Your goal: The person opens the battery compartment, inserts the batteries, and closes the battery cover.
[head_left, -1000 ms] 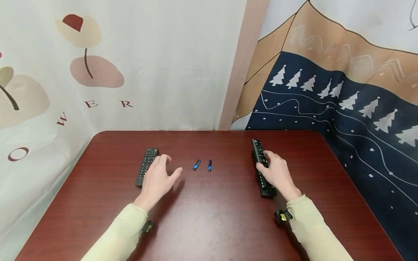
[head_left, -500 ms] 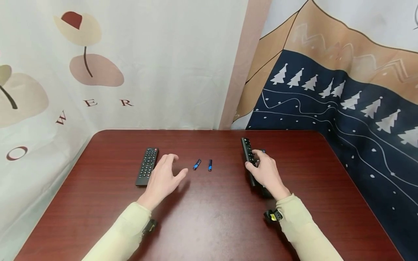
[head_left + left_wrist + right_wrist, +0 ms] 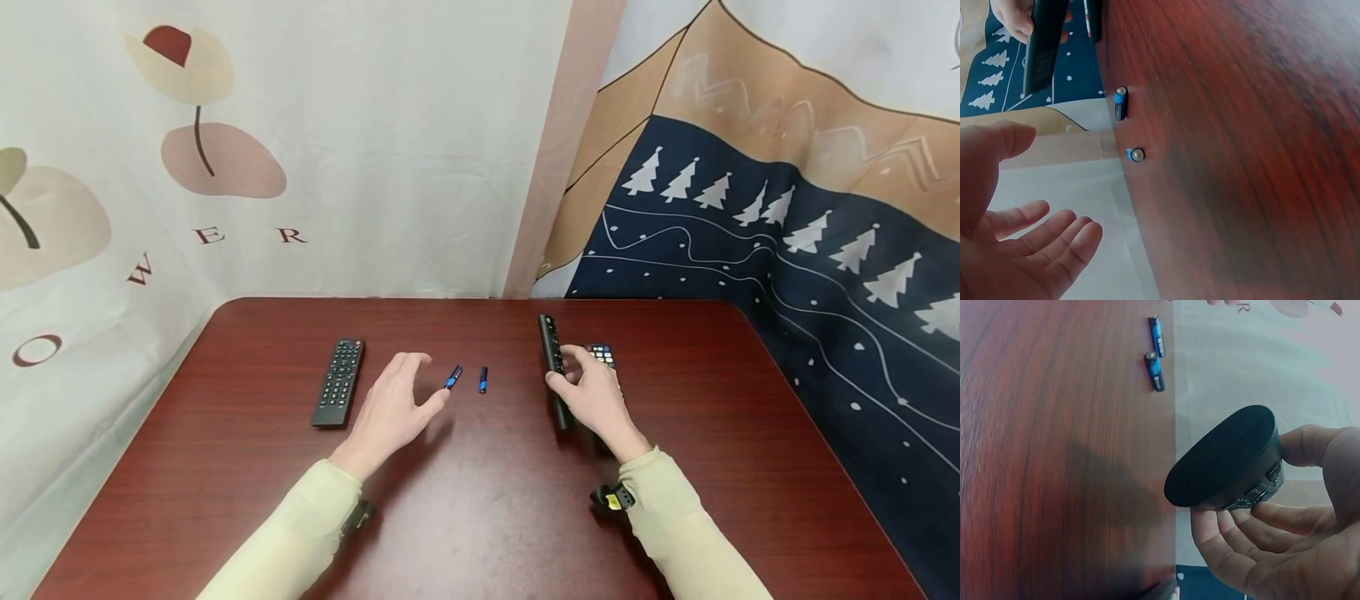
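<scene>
My right hand (image 3: 597,398) grips a black remote control (image 3: 553,367) by its sides, between thumb and fingers. The right wrist view shows this remote (image 3: 1229,456) end-on, tilted and raised above the table. Behind that hand a second remote (image 3: 602,354) lies on the table, partly covered by the hand. My left hand (image 3: 393,408) hovers with spread, relaxed fingers and holds nothing. Just past its thumb lies one blue-and-black battery (image 3: 453,377), with another battery (image 3: 483,380) to its right. Both batteries also show beyond the left palm (image 3: 1016,250) in the left wrist view.
A third remote (image 3: 339,383) lies face up on the left part of the reddish-brown table (image 3: 480,500). Printed curtains hang behind the table's far edge and along its right side, one pale (image 3: 390,167), one with white trees (image 3: 705,225).
My right hand has carried its remote leftward, uncovering the second remote on the table. My left hand has moved right, away from the left remote and closer to the batteries.
</scene>
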